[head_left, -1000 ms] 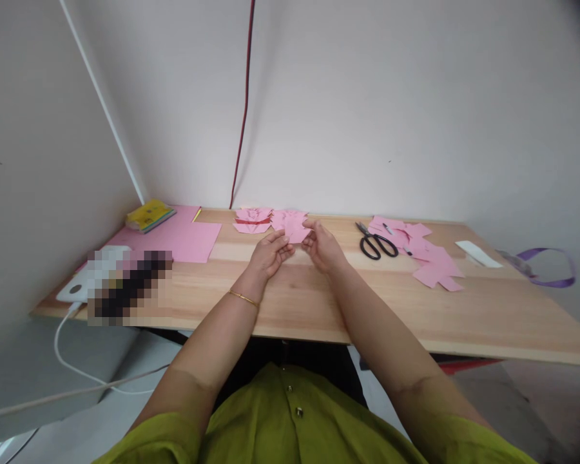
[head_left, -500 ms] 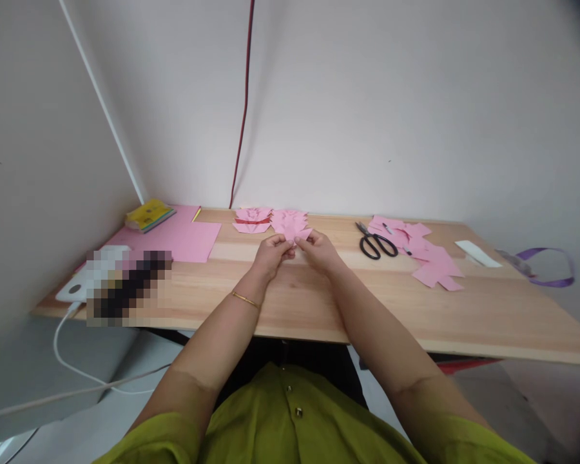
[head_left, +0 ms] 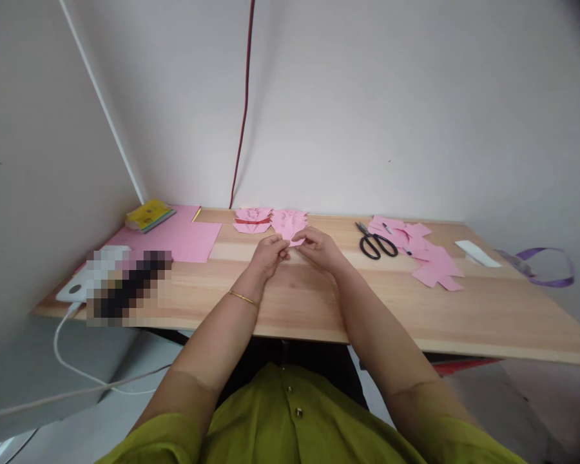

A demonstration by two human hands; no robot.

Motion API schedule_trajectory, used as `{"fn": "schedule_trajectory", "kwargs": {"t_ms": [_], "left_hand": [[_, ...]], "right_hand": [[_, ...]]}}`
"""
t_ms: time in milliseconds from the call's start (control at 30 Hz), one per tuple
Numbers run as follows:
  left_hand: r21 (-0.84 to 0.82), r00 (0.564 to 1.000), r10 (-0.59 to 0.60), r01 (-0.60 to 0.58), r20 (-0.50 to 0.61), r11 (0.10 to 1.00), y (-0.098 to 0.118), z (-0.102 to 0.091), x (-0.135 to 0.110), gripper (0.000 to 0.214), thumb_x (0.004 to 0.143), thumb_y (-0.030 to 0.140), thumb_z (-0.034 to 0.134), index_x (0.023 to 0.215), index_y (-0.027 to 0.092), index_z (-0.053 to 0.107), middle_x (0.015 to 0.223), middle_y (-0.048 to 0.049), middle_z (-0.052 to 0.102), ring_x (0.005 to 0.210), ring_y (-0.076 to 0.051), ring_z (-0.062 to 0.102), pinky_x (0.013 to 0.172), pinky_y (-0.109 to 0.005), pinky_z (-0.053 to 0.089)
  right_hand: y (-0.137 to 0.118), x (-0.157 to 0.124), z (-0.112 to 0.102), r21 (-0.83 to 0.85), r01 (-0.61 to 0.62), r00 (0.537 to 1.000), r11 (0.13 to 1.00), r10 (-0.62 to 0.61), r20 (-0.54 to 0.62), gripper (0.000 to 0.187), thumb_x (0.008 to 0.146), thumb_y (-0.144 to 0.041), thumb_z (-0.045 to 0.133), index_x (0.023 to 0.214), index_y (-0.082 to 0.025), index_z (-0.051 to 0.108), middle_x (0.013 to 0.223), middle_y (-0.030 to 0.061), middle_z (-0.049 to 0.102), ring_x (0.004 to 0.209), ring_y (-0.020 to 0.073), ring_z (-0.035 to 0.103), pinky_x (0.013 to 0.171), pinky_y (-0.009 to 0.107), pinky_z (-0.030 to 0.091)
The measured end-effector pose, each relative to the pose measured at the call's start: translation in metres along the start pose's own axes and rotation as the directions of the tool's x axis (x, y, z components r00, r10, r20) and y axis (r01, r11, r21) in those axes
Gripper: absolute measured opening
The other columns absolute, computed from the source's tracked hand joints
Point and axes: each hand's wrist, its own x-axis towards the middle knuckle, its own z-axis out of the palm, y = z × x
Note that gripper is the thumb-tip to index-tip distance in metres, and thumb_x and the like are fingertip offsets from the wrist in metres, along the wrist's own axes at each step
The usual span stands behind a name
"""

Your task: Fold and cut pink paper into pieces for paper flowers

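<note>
On a smooth pale wooden worktop with straight grain, we saw a small piece of matte pink paper between the two hands, just in front of a creased pink paper cutout with jagged edges. Our left hand pinched the small piece's left end between thumb and fingers; our right hand curled at its right side, though we could not tell whether it gripped. The piece showed only as a narrow sliver, mostly covered by fingers. Black-handled metal scissors lay apart, to the right.
</note>
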Motion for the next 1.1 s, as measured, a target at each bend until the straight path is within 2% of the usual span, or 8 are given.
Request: {"fn": "schedule_trajectory", "kwargs": {"t_ms": [167, 333, 533, 633, 733, 900, 1100], "left_hand": [[0.018, 0.995, -0.059, 0.058, 0.077, 0.998, 0.0057, 0.0003, -0.0043, 0.018, 0.059, 0.018, 0.070, 0.061, 0.014, 0.052, 0.053, 0.0046, 0.050, 0.048, -0.005, 0.044, 0.056, -0.023, 0.048], [0.046, 0.993, -0.053, 0.049, 0.101, 0.998, 0.0084, 0.0000, -0.0052, 0.012, 0.057, 0.014, 0.068, 0.066, 0.012, 0.060, 0.057, 0.0026, 0.054, 0.051, -0.006, 0.048, 0.061, -0.025, 0.049], [0.101, 0.993, -0.049, 0.038, 0.108, 0.994, 0.0058, 0.0008, -0.0049, 0.017, 0.058, 0.016, 0.068, 0.075, 0.011, 0.065, 0.064, 0.0013, 0.059, 0.053, -0.006, 0.050, 0.063, -0.027, 0.050], [0.149, 0.993, -0.008, -0.010, 0.119, 0.989, 0.0058, 0.0026, -0.0065, 0.024, 0.059, 0.022, 0.073, 0.079, 0.012, 0.066, 0.069, 0.0014, 0.060, 0.056, -0.007, 0.052, 0.063, -0.026, 0.050], [0.209, 0.995, 0.031, -0.050, 0.093, 0.977, 0.0061, 0.0046, -0.0077, 0.024, 0.059, 0.026, 0.075, 0.077, 0.012, 0.065, 0.065, 0.0025, 0.058, 0.054, -0.007, 0.052, 0.060, -0.024, 0.048], [0.243, 0.998, 0.042, -0.051, 0.041, 0.969, 0.0051, 0.0052, -0.0070, 0.020, 0.060, 0.027, 0.073, 0.068, 0.013, 0.061, 0.059, 0.0032, 0.055, 0.049, -0.006, 0.050, 0.057, -0.024, 0.048], [0.240, 0.998, 0.047, -0.055, 0.041, 0.969, 0.0021, 0.0042, -0.0055, 0.022, 0.061, 0.029, 0.073, 0.066, 0.013, 0.059, 0.059, 0.0016, 0.056, 0.048, -0.006, 0.050, 0.055, -0.023, 0.047]], "right_hand": [[0.0040, 0.0002, -0.0046, 0.043, -0.049, 0.999, 0.998, 0.049, 0.001, 0.011, 0.074, -0.030, 0.065, 0.080, -0.021, 0.069, 0.087, 0.0062, 0.066, 0.083, 0.0194, 0.059, 0.076, 0.033, 0.045], [0.0032, -0.0011, -0.0070, 0.068, -0.124, 0.992, 0.990, 0.123, 0.027, 0.014, 0.077, -0.032, 0.062, 0.082, -0.021, 0.068, 0.086, 0.0045, 0.068, 0.081, 0.0178, 0.060, 0.075, 0.032, 0.045], [-0.0033, -0.0013, -0.0077, 0.001, -0.158, 0.987, 0.987, 0.158, 0.016, 0.014, 0.079, -0.029, 0.057, 0.082, -0.018, 0.065, 0.082, 0.0035, 0.068, 0.077, 0.0159, 0.059, 0.072, 0.029, 0.044], [-0.0028, -0.0009, -0.0081, -0.025, -0.161, 0.987, 0.987, 0.162, 0.012, 0.013, 0.079, -0.029, 0.057, 0.081, -0.018, 0.064, 0.082, 0.0033, 0.067, 0.075, 0.0149, 0.058, 0.070, 0.027, 0.043], [-0.0007, -0.0007, -0.0075, -0.020, -0.159, 0.987, 0.987, 0.159, 0.003, 0.013, 0.078, -0.029, 0.058, 0.081, -0.018, 0.063, 0.080, 0.0028, 0.067, 0.073, 0.0142, 0.058, 0.069, 0.026, 0.043], [0.0022, 0.0001, -0.0062, 0.052, -0.168, 0.985, 0.984, 0.170, -0.036, 0.014, 0.076, -0.031, 0.060, 0.080, -0.018, 0.059, 0.081, 0.0027, 0.065, 0.073, 0.0138, 0.058, 0.068, 0.026, 0.045], [0.0039, 0.0001, -0.0059, 0.060, -0.165, 0.984, 0.984, 0.168, -0.052, 0.014, 0.076, -0.031, 0.061, 0.081, -0.018, 0.058, 0.082, 0.0025, 0.064, 0.074, 0.0137, 0.058, 0.069, 0.026, 0.045]]}}
